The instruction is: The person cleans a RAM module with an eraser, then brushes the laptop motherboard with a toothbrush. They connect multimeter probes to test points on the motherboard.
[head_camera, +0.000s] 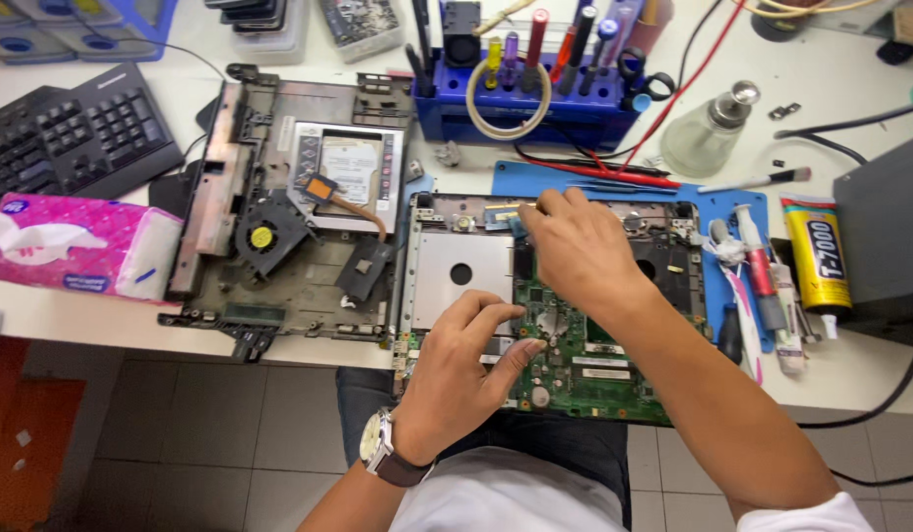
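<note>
Landmark = green motherboard (575,345), sitting in an opened laptop chassis (447,271) at the near edge of the counter (870,69), partly overhanging the person's lap. Board's long axis runs left-right, parallel to that edge.

Left hand (466,369): at the board's near-left corner, fingers curled together, fingertips (528,347) pressing or pinching something on the board. Too small to say what, or whether it's actually gripped. Wristwatch (380,445) sits below the board edge, off the counter.

Right hand (575,251): reaches diagonally across the board to its far-left side, fingers bunched at the chassis's far rim. Can't tell if it holds anything; palm faces down and hides the tips.

The two hands are stacked far/near on the board's left half. Left is nearer the near-edge components, right nearer the far rim.

Room:
- Left of board: second stripped laptop base (289,207) with fan, just beside the chassis; tight.
- Right of board: blue mat (742,212) with brushes and a yellow glue tube (816,254); cluttered.
- Beyond board: blue tool rack (535,99) and glass bottle (703,133), near.
- Far left: pink tissue pack (72,246) and black keyboard (77,133), well apart.
- Near side: open air over the lap.
</note>
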